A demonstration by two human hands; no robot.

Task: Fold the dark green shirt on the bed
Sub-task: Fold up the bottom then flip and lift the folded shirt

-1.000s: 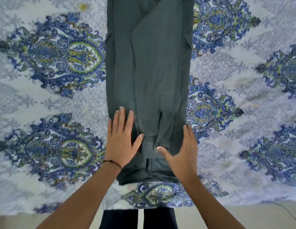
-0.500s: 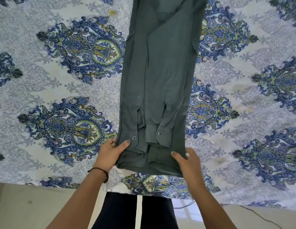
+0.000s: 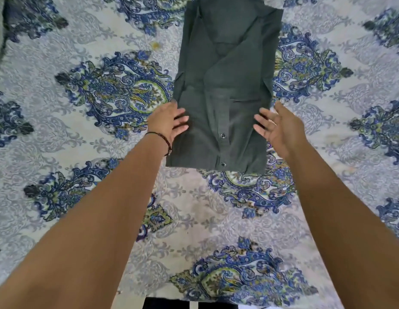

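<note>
Our left hand (image 3: 168,121) lies flat, its straight fingers (image 3: 181,118) resting on the left edge of the dark green shirt (image 3: 225,85), with a thin bracelet (image 3: 166,140) at the wrist. Our right hand (image 3: 281,128) is also open wide, fingers spread and palm turned toward the shirt's right edge. We cannot tell whether it touches the cloth or hovers just beside it. Neither hand grips anything. We judge that the two hands bracket the bundle to square its sides and press the layers flat so the fold keeps its shape.

The shirt lies on the bed (image 3: 87,166), well in from the near edge, as a narrow rectangle with its sides tucked in. Its near part looks doubled: a top layer showing the placket and two snaps (image 3: 223,135) lies over the layer beneath, and the crease forms the straight near edge. The far part is rumpled around what seems to be the collar, and the frame partly cuts it off.

We read the task as well along, with perhaps one more fold or only smoothing left. Soft cloth like this shifts easily on a bedspread, so flat palms suit it better than pinches.
</note>
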